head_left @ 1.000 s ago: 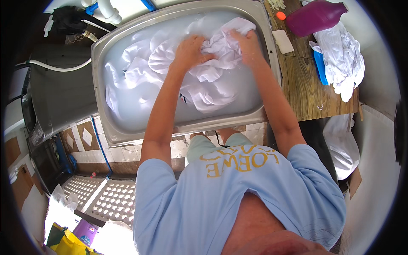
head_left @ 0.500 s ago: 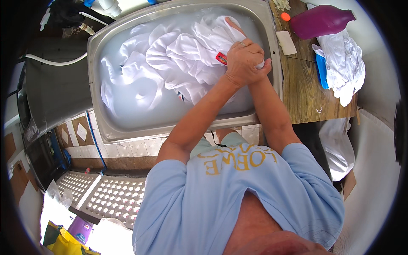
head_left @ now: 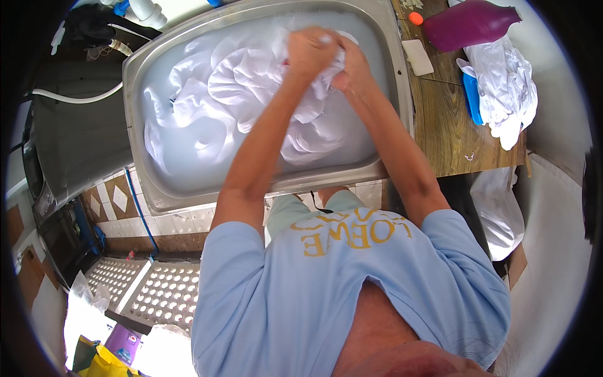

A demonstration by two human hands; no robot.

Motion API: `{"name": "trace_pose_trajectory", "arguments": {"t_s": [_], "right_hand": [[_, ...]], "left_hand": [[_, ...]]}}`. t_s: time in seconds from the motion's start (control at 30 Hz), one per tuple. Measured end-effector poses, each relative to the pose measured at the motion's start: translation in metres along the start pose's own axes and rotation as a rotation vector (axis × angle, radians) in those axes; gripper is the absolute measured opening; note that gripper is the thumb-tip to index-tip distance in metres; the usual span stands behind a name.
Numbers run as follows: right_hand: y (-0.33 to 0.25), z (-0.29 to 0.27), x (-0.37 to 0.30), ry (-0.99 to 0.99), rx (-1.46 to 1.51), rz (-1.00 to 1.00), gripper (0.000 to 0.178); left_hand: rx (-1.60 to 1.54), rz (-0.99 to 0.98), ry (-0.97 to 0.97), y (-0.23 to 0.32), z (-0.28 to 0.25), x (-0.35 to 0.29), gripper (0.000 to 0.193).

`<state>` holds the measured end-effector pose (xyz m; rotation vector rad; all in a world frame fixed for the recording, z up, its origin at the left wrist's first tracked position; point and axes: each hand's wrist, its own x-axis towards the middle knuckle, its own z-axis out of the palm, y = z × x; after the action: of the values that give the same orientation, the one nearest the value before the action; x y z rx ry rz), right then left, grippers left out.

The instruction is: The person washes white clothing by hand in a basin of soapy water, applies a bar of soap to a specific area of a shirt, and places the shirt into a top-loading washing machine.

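A white garment (head_left: 242, 81) lies bunched and partly sunk in cloudy water in a steel basin (head_left: 397, 119). At the basin's far side, my left hand (head_left: 309, 55) is closed on a bunch of the garment, slightly blurred by motion. Close against it, my right hand (head_left: 353, 66) also grips the cloth, with folds hanging from between the two hands. A bit of red shows on the fabric beside my left hand. The garment's shape cannot be made out.
On the wooden counter (head_left: 443, 138) at right lie a purple bottle (head_left: 468, 26), an orange cap (head_left: 415, 18), a pale flat block (head_left: 417, 58) and a heap of white cloth (head_left: 502, 88) over something blue. A white hose (head_left: 78, 94) runs at the left.
Both hands have moved left with the cloth; my left hand has lifted off my right wrist area and shifted farther. The red label is now mostly hidden.
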<state>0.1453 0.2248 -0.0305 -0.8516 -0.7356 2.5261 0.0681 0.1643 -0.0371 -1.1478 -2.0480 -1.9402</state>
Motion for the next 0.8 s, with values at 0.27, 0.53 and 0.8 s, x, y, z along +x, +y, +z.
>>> {"name": "trace_pose_trajectory", "arguments": {"t_s": [0.27, 0.53, 0.8], "right_hand": [[-0.074, -0.021, -0.040, -0.038, -0.072, -0.061, 0.061], [-0.070, -0.012, -0.039, -0.074, 0.000, -0.091, 0.080], [-0.065, -0.010, -0.035, -0.142, -0.011, -0.128, 0.092]], "left_hand": [[-0.215, -0.690, -0.128, 0.003, -0.084, 0.023, 0.050], [-0.331, -0.692, -0.130, -0.011, -0.086, 0.007, 0.048], [-0.346, -0.661, -0.105, -0.023, -0.084, 0.008, 0.045]]}}
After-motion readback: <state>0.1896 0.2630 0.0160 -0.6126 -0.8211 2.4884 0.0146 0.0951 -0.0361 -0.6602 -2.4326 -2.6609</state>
